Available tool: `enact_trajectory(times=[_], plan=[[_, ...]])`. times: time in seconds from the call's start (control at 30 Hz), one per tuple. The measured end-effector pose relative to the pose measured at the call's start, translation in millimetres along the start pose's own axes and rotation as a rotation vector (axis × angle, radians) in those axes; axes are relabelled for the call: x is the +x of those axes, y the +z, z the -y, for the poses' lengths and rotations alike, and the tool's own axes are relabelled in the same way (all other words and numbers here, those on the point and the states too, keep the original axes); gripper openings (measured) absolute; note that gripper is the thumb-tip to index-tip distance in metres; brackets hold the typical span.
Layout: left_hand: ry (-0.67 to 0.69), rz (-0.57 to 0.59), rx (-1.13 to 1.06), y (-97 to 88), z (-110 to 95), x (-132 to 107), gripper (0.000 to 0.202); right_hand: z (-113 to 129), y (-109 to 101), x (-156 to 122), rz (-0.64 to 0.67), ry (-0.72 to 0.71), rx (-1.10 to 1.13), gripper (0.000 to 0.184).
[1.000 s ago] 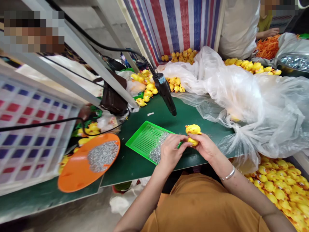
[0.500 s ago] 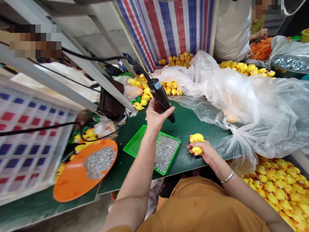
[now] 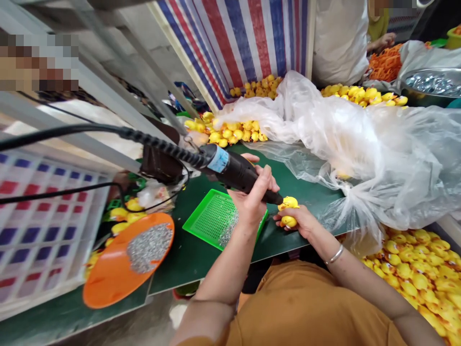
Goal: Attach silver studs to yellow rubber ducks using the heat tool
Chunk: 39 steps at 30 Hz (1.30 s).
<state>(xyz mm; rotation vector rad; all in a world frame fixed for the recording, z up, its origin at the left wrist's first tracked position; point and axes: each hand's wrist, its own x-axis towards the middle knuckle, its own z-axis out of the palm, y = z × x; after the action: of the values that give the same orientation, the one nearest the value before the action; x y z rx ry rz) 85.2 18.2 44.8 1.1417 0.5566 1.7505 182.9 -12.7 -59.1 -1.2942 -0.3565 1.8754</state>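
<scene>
Left hand (image 3: 254, 201) clamped full round black corded electric screwdriver (image 3: 234, 173), tip down on small yellow plastic duck toy (image 3: 289, 203); right hand (image 3: 304, 222) closed on that duck, just above green desk (image 3: 288, 178), beside green mesh tray (image 3: 211, 216).

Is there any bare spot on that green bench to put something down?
Bare green bench top shows between the round orange plastic dish and the green perforated tray, and behind the tray up to the yellow toy duck pile. Right of that, clear plastic sheeting covers the bench.
</scene>
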Motion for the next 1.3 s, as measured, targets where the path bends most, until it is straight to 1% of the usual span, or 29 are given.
enact_trajectory(times=[0.17,0.37,0.53,0.7,0.77,0.87,0.93,1.03,1.1,1.23,1.3], plan=[[-0.014,-0.017,0.029,-0.3,10,-4,0.035,4,2,-3,0.002,-0.009,-0.010,0.015],[-0.008,-0.005,0.159,-1.8,20,-6,0.033,7,6,-4,0.072,-0.052,-0.029,0.017],[0.006,-0.081,0.192,5.2,17,-7,0.036,4,6,-4,0.141,-0.086,-0.064,0.023],[-0.015,-0.128,0.215,8.7,12,-13,0.040,-1,5,-4,0.186,-0.130,-0.091,0.024],[-0.022,-0.111,0.203,7.1,11,-15,0.040,-2,5,-4,0.192,-0.138,-0.096,0.024],[-0.051,-0.026,0.192,4.1,11,-16,0.040,-5,4,-4,0.208,-0.131,-0.093,0.024],[-0.051,-0.002,0.200,3.3,13,-16,0.039,-7,5,-2,0.216,-0.118,-0.079,0.024],[-0.002,-0.039,0.227,5.1,17,-15,0.038,-7,7,3,0.188,-0.140,-0.020,0.023],[0.042,-0.071,0.220,7.3,14,-12,0.037,-4,9,7,0.145,-0.161,0.012,0.022],[0.155,-0.164,0.141,10.0,-8,-7,0.032,4,10,11,0.006,-0.135,0.071,0.016],[0.161,-0.159,0.111,9.0,-20,-8,0.033,7,8,12,-0.028,-0.106,0.148,0.013]])
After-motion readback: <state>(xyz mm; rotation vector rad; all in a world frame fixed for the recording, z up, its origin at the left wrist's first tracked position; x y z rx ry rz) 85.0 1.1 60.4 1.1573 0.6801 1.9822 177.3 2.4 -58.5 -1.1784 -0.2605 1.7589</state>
